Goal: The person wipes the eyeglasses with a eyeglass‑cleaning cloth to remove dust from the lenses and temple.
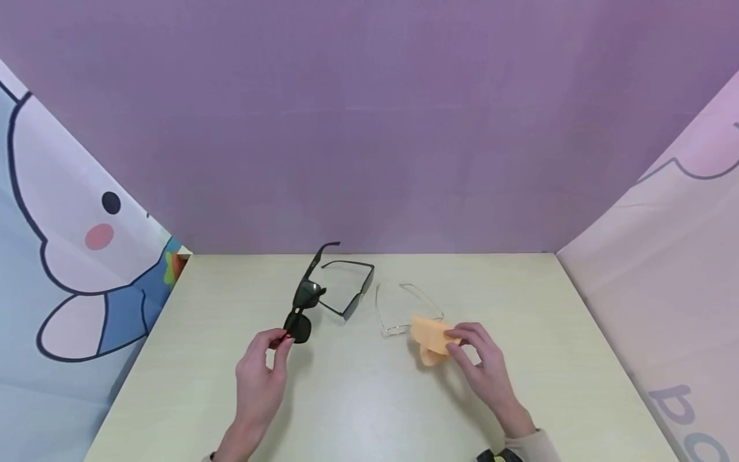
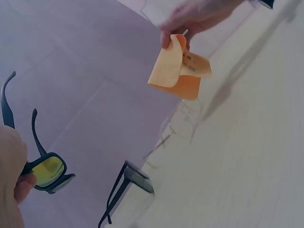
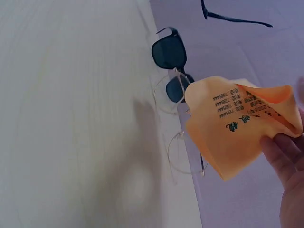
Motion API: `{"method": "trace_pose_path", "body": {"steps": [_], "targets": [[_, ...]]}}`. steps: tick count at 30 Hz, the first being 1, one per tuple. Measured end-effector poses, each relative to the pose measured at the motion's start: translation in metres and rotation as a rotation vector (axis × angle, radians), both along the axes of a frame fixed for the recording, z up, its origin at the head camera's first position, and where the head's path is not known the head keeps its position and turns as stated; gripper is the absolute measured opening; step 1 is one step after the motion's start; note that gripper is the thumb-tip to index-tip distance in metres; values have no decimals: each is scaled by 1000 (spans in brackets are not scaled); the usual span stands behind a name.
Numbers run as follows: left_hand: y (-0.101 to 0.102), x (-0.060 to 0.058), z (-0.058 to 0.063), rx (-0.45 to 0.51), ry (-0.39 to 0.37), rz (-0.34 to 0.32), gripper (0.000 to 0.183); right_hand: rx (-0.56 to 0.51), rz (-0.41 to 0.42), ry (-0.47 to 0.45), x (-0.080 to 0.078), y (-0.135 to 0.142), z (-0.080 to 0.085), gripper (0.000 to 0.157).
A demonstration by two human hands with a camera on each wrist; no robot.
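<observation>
My left hand (image 1: 262, 375) pinches a pair of black sunglasses (image 1: 298, 311) at one corner of the frame, above the table, with the temples unfolded. From the left wrist view, one lens of the sunglasses (image 2: 47, 171) shines yellowish. In my right hand (image 1: 485, 366) an orange cleaning cloth (image 1: 432, 335) is pinched between thumb and fingers and hangs folded. Dark printed characters show on the cloth (image 3: 232, 128) in the right wrist view. Between the hands lie a second pair of dark sunglasses (image 1: 359, 296) and thin wire-rimmed eyeglasses (image 1: 398, 329), the latter partly hidden behind the cloth.
A pale wooden table (image 1: 352, 410) carries the eyewear. Behind it rises a purple backdrop (image 1: 369, 128). Printed cloth panels stand at both sides, the left one (image 1: 63, 256) with a cartoon figure. A dark band (image 1: 499, 455) shows at the right wrist.
</observation>
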State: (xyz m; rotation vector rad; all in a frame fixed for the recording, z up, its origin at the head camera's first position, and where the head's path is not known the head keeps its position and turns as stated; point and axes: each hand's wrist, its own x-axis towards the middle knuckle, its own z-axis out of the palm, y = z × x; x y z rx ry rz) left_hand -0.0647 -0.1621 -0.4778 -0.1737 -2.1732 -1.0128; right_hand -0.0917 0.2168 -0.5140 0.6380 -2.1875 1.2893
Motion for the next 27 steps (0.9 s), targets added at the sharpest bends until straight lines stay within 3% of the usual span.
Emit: {"method": "trace_pose_path", "body": {"steps": [8, 15, 23, 27], "targets": [[20, -3, 7, 167, -64, -129, 19, -5, -62, 14, 0, -14, 9, 45], [40, 2, 8, 248, -43, -261, 19, -50, -77, 44, 0, -27, 19, 38], [60, 6, 3, 195, -29, -384, 27, -150, -106, 109, -1, -50, 35, 32], [65, 7, 2, 141, -8, -419, 27, -152, -86, 222, -1, -69, 42, 27]]}}
